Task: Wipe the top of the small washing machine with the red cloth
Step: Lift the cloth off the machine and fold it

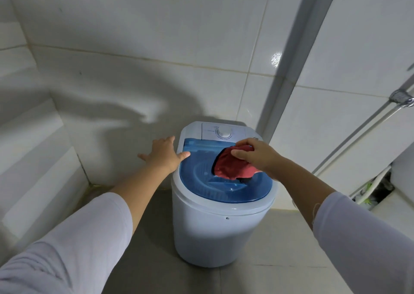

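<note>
- Small washing machine [224,222] at lower centre, white body, blue lid [201,179].
- Red cloth [233,167] bunched on lid's right half, gripped by right hand [257,152], fingers curled.
- Left hand [163,153] at left rim, fingers spread, thumb touching lid.
- White dial [224,132] behind lid.

Your left hand [164,153] was stretched forward with its fingers spread and fairly straight, palm down, thumb reaching to the right. Your right hand [255,153] was bent at the wrist, fingers curled down and thumb pinching toward them. Both your forearms were bare, with pale sleeves pushed up near the elbows, arms extended ahead of you.
</note>
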Demonstrator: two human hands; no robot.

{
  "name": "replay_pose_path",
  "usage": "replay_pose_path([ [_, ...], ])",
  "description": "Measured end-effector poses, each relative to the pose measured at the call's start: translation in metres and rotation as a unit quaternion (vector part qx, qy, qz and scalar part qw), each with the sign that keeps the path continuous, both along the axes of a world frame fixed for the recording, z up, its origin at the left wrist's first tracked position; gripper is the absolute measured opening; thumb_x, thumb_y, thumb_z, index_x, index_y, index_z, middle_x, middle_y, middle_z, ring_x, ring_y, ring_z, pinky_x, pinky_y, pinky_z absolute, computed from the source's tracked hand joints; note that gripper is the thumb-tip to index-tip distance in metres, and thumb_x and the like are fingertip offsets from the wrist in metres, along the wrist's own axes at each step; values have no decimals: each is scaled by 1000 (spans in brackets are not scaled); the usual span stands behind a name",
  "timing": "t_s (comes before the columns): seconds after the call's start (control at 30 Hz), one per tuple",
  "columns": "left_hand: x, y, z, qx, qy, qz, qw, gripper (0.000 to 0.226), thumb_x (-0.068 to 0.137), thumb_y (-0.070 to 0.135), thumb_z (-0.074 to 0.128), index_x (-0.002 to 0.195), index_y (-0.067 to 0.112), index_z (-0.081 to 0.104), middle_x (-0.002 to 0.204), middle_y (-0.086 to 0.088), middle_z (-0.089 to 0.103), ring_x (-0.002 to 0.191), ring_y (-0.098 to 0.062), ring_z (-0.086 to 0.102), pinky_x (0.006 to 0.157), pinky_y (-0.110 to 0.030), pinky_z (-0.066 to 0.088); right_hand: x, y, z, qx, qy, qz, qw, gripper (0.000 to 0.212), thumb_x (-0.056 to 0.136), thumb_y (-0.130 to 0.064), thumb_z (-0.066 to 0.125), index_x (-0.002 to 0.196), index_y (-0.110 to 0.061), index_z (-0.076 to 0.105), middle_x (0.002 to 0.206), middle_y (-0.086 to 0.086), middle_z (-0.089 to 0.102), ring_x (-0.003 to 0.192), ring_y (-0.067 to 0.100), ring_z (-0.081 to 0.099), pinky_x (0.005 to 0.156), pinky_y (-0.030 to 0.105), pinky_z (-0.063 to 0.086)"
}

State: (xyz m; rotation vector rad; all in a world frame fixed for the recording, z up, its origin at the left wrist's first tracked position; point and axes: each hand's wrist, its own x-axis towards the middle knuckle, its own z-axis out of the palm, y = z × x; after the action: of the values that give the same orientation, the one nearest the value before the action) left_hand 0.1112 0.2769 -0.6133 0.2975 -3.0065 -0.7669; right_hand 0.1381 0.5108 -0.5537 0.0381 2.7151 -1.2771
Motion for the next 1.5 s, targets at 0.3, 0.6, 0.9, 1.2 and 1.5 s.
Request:
replay_pose_path([
  [0.3, 11, 21, 23, 119, 133, -166, 970, 41, 89, 35, 63, 129, 33, 57, 154, 3, 35, 146, -17, 20, 118, -43, 19, 13, -6, 22, -50, 11, 62, 997, 8, 83, -11, 67, 88, -17, 63, 93, 10, 62, 85, 23, 56, 81, 46, 55],
  [0.6, 21, 32, 84, 159, 169, -228, 946, 16, 86, 35, 66, 101, 29, 67, 144, 10, 48, 144, -15, 29, 118, -39, 20, 18, -23, 67, -66, 168, 31, 983, 10, 79, -29, 71, 86, -23, 74, 87, -10, 66, 93, 14, 61, 82, 32, 54],
  [0.9, 33, -1, 168, 78, 273, -150, 947, 21, 82, 47, 65, 65, 39, 54, 120, 15, 62, 122, -11, 49, 108, -55, 27, 21, -49, 122, -32, 290, 3, 956, 16, 84, -31, 64, 91, -21, 75, 84, -8, 67, 89, 9, 60, 79, 20, 43],
  [1.2, 42, -54, 201, 7, 274, -37, 961, 15, 86, 49, 59, 79, 36, 59, 112, 9, 61, 118, -15, 49, 105, -49, 27, 1, -109, 146, -79, 297, 93, 947, 20, 88, -34, 57, 89, -20, 71, 78, -1, 64, 79, 15, 56, 65, 22, 43],
  [1.5, 3, -115, 173, 158, 188, -134, 960, 19, 86, 36, 67, 102, 27, 67, 103, 11, 69, 106, -5, 62, 97, -24, 43, -58, -186, 122, -270, 81, 125, 951, 20, 91, -28, 56, 75, -18, 64, 79, 2, 60, 75, 18, 55, 67, 30, 46],
])
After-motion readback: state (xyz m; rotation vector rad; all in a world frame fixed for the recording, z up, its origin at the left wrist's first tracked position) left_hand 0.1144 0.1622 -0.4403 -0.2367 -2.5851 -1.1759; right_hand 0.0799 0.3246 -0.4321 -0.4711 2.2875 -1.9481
